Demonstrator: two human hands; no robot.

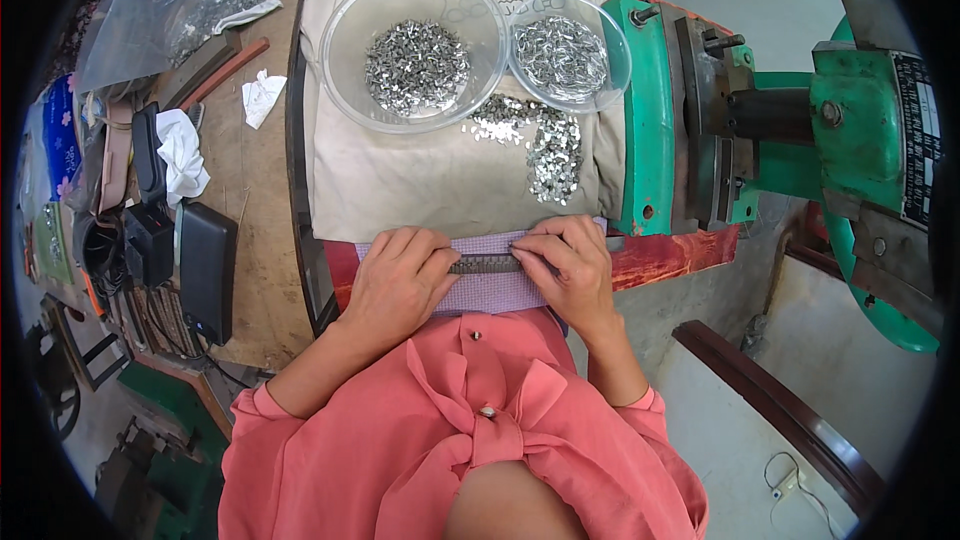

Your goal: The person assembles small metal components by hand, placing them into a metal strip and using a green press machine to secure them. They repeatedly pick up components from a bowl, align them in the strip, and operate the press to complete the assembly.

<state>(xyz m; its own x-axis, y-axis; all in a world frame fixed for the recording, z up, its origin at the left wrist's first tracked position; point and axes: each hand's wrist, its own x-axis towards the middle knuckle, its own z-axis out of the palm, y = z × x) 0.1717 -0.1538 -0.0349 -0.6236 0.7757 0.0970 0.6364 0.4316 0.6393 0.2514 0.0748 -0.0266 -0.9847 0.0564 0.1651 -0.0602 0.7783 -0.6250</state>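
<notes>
A narrow dark metal bar with a row of fine notches (487, 264) lies across a purple checked cloth (480, 295) close to my body. My left hand (402, 278) is closed at the bar's left end, thumb and fingers pressed on it. At the opposite end, my right hand (572, 265) pinches with thumb and forefinger; whether a small piece is also between these fingertips is too small to tell. Just beyond the hands, small shiny metal pieces (555, 160) lie loose on a beige cloth (400, 185).
Behind the loose pieces stand a large clear tub (335, 90) of small metal bits and a smaller clear bowl (622, 65) of thin metal pieces. A green machine (645, 140) borders the right. Black cases (207, 270), tissue (182, 155) and plastic bags sit on the left wooden table (265, 290).
</notes>
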